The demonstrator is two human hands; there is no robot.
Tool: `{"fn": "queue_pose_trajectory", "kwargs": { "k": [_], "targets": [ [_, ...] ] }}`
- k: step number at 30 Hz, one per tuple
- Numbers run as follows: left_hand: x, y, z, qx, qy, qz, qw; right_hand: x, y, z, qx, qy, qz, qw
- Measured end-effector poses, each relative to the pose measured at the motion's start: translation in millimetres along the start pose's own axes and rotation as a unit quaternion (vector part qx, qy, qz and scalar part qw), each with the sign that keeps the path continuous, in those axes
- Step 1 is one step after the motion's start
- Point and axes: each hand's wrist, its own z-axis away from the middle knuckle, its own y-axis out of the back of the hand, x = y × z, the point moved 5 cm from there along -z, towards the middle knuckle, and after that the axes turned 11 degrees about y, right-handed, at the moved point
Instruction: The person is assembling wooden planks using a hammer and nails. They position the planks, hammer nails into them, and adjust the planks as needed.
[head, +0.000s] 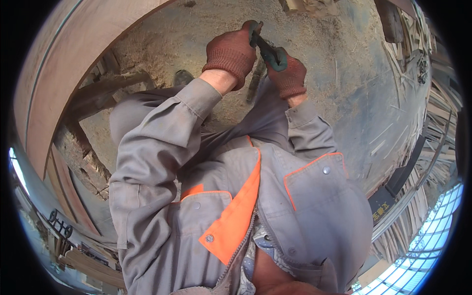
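My left hand (232, 51), in a red knit glove with a dark green coated palm, grips the upper end of a dark, narrow tool (266, 47). My right hand (289, 73), gloved alike, holds the lower end of that tool, its thumb and fingers curled round it. The tool slants between the two hands; its exact kind cannot be told. Below it and partly behind it, a dark narrow bar (255, 83) shows against the floor, near my knees. Whether tool and bar touch cannot be told.
Sawdust and shavings cover the floor (317, 73). A large curved wooden board (73, 73) stands at left, over rough timber (110, 86). Wood blocks (295, 5) lie at the top. Piled wood strips (438, 136) and a dark beam with writing (383, 202) are at right.
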Motion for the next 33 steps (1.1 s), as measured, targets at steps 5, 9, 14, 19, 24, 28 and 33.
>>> {"fn": "queue_pose_trajectory", "kwargs": {
  "k": [5, 9, 14, 19, 24, 28, 33],
  "targets": [
    [-29, -11, -13, 0.054, 0.128, 0.202, 0.969, 23, -35, 0, -0.046, -0.16, -0.387, 0.907],
    [-33, -26, -17, -0.013, 0.12, 0.43, 0.895, 7, -27, 4, 0.029, -0.26, -0.709, 0.655],
    [-28, -39, -4, -0.082, 0.154, 0.555, 0.814, -18, -15, -1, -0.007, -0.221, -0.761, 0.61],
    [-38, -43, -7, -0.023, 0.087, 0.533, 0.841, -8, -31, -8, -0.05, -0.227, -0.696, 0.679],
    [-41, -50, -7, 0.004, 0.088, 0.519, 0.85, -2, -30, -9, 0.084, -0.278, -0.457, 0.84],
    [-26, -44, 3, -0.032, 0.092, 0.614, 0.783, -20, -23, -25, 0.012, -0.201, -0.626, 0.754],
    [-26, -12, -2, 0.015, 0.052, 0.397, 0.916, -27, -6, -37, 0.003, -0.013, -0.455, 0.89]
  ]
}}
